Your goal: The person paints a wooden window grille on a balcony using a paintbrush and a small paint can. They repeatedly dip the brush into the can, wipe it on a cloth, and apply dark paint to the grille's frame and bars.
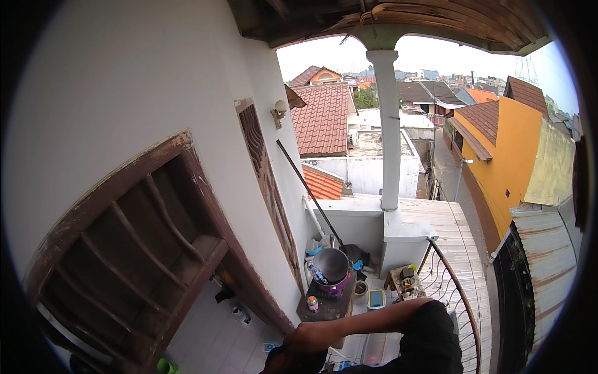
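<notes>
My right arm comes in from the lower right, bent at the elbow, in a black sleeve (430, 343). My right hand (308, 338) is at the lower middle, its fingers curled and closed on black cloth (293, 361). I cannot tell whether that cloth is part of my clothing. My left hand is out of sight. Just beyond my right forearm is a low dark table (327, 311). It bears a small jar with an orange and white label (312, 303) and a dark wok (332, 266) above a purple pot or basin (333, 290).
A brown wooden door frame (205, 187) with a slatted panel stands at left. A long dark pole (305, 184) leans against the white wall. A yellow-and-blue tray (376, 299) lies on the floor. A curved metal railing (464, 293) bounds the right side, by a white pillar (390, 137).
</notes>
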Tool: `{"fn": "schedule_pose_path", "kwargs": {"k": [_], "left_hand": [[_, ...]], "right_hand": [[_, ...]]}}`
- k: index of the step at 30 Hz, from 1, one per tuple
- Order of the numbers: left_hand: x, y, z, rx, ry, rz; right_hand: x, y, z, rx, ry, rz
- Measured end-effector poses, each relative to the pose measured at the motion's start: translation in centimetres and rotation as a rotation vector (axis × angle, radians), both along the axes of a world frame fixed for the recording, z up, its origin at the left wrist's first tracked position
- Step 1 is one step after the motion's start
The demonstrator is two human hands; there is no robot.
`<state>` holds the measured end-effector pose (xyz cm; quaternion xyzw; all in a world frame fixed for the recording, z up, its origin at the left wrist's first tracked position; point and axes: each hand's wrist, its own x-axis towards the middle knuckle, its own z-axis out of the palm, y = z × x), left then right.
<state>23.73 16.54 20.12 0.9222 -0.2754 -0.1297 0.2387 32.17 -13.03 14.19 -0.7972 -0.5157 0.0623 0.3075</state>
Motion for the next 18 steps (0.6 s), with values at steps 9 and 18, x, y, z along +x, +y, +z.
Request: {"fn": "schedule_pose_path", "kwargs": {"k": [9,18], "left_hand": [[-0.2,-0.8,-0.6,0.082,-0.088,-0.078],[0.6,-0.3,-2.7,0.147,-0.032,-0.207]], "right_hand": [[-0.3,2.6,1.6,0.182,0.586,-0.277],[-2.6,5.2,-1.7,0.036,0.067,0.040]]}}
